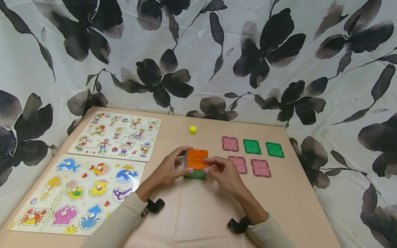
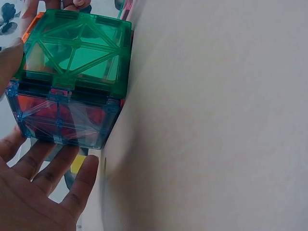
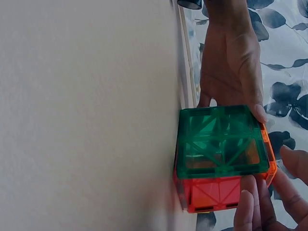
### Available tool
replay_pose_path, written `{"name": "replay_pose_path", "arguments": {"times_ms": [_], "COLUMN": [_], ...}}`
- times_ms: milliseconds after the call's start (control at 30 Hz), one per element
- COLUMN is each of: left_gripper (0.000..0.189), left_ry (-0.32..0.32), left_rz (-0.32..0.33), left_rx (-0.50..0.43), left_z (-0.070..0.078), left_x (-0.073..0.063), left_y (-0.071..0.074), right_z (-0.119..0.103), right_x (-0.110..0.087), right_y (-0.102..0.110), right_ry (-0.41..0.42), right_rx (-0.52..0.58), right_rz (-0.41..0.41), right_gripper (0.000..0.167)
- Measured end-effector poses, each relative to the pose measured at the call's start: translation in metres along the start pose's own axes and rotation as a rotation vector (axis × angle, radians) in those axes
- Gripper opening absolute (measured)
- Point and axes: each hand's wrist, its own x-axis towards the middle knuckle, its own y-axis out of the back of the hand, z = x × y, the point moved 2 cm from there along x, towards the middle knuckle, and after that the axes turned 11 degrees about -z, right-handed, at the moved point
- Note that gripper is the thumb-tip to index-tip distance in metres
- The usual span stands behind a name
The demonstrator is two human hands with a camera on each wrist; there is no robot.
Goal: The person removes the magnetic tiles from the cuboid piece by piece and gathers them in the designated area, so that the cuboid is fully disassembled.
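A cube of translucent magnetic tiles stands on the table between both hands. Its top is an orange tile (image 1: 196,156), and a green tile (image 2: 77,53) faces the person. On the left side is a blue tile (image 2: 60,118); a red tile (image 3: 216,192) forms the right side. My left hand (image 1: 167,167) holds the cube from the left, thumb at the top front edge, fingers spread along the blue side. My right hand (image 1: 227,174) grips the right side, with its fingertips on the orange tile's edge and against the red tile.
Right of the cube lie several flat tiles, including a pink tile (image 1: 261,168) and a green tile (image 1: 252,146). A yellow cylinder (image 1: 193,130) stands behind the cube. At left are a sea-animal puzzle board (image 1: 102,203) and a sports-figure board (image 1: 107,131). Floral cloth hangs behind the table.
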Motion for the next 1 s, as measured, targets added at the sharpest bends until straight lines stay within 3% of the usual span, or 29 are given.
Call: {"name": "replay_pose_path", "arguments": {"times_ms": [300,800,1000], "left_gripper": [0.08,0.082,0.08], "left_ry": [-0.006,0.028,0.035], "left_rz": [0.003,-0.003,0.002], "left_rx": [0.003,-0.002,-0.008], "left_z": [0.0,0.002,0.002], "left_x": [0.0,-0.002,-0.003], "left_y": [0.0,-0.002,0.0], "right_z": [-0.01,-0.032,-0.036], "right_x": [0.002,-0.002,-0.01], "right_y": [-0.001,-0.009,0.002], "right_ry": [0.039,-0.014,0.007], "right_rx": [-0.005,0.106,0.177], "right_rz": [0.079,0.17,0.186], "right_gripper": [0.023,0.02,0.022]}}
